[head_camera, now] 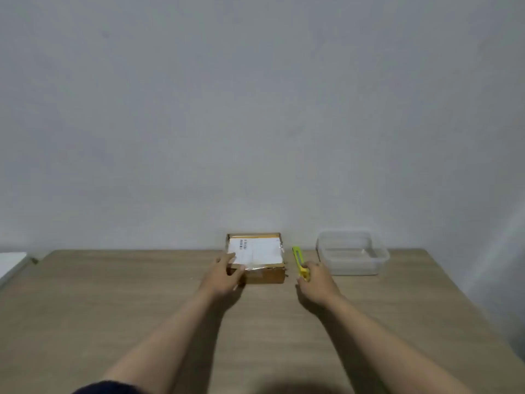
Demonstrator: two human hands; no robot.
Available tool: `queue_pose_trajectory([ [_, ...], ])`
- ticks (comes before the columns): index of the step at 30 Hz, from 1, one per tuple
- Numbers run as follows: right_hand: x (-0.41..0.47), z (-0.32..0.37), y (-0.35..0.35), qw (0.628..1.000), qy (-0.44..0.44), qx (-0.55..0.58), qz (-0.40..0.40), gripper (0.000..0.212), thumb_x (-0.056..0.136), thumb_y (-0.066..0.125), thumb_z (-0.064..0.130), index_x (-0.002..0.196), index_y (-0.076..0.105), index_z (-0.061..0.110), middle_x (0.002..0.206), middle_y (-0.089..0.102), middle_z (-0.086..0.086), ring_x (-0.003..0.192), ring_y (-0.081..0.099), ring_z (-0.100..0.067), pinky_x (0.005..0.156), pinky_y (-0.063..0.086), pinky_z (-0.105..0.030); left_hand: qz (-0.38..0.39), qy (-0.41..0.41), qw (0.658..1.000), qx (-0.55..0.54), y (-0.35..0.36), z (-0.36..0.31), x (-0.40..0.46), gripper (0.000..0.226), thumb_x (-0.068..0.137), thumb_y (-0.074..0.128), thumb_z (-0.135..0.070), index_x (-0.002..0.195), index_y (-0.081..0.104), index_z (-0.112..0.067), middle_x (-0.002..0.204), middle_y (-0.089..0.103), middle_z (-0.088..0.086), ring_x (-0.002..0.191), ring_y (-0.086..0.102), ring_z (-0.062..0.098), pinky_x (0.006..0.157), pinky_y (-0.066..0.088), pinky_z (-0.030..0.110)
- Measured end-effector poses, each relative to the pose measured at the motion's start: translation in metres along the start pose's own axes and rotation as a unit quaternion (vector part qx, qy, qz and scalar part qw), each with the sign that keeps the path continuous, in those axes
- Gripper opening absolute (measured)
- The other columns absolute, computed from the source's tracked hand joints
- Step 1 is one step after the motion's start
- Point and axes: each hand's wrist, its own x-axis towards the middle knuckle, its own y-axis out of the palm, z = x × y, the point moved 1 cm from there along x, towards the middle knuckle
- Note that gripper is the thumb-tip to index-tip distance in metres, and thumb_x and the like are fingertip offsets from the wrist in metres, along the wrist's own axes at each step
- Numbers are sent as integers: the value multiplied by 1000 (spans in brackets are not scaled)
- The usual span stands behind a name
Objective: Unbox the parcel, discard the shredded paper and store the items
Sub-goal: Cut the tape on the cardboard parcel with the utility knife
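Observation:
A small brown cardboard parcel (pixel 262 258) with a white shipping label and clear tape sits shut at the far middle of the wooden table. My left hand (pixel 225 275) rests on its near left corner, fingers spread over the edge. Just right of the parcel, my right hand (pixel 315 280) is closed around the near end of a yellow utility knife (pixel 299 260), whose far end points away from me. Its blade is not discernible.
A clear plastic container (pixel 352 254) without a lid stands to the right of the knife. The wooden table (pixel 142 308) ends at a grey wall behind. A white surface (pixel 11 264) shows at the far left edge.

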Motion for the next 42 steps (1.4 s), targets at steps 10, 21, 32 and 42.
queue_pose_trajectory([
  [10,22,-8,21,997,82,-5,-11,36,86,54,36,122,58,29,127,57,-5,121,46,-31,99,43,-41,-35,-36,989,-142,28,19,18,44,90,54,-39,133,44,-31,130,57,5,118,53,24,103,41,37],
  [21,35,-14,30,992,105,65,-8,39,76,63,17,113,64,31,119,59,-8,104,61,-26,95,48,-41,-93,-22,985,-141,43,26,19,43,91,54,-37,132,44,-33,137,51,3,125,45,25,108,35,46],
  [32,27,-6,28,975,173,138,-17,20,65,78,19,75,63,29,103,68,-2,90,62,-22,77,49,-28,-93,-10,987,-132,43,27,22,45,90,55,-35,133,45,-29,139,49,4,126,44,26,108,35,45],
  [42,31,4,1,946,65,309,-70,30,70,76,2,92,65,18,83,61,-11,68,64,-21,61,59,-24,-40,-14,991,-125,34,28,25,50,90,55,-38,137,38,-36,143,41,9,132,37,28,111,30,45],
])
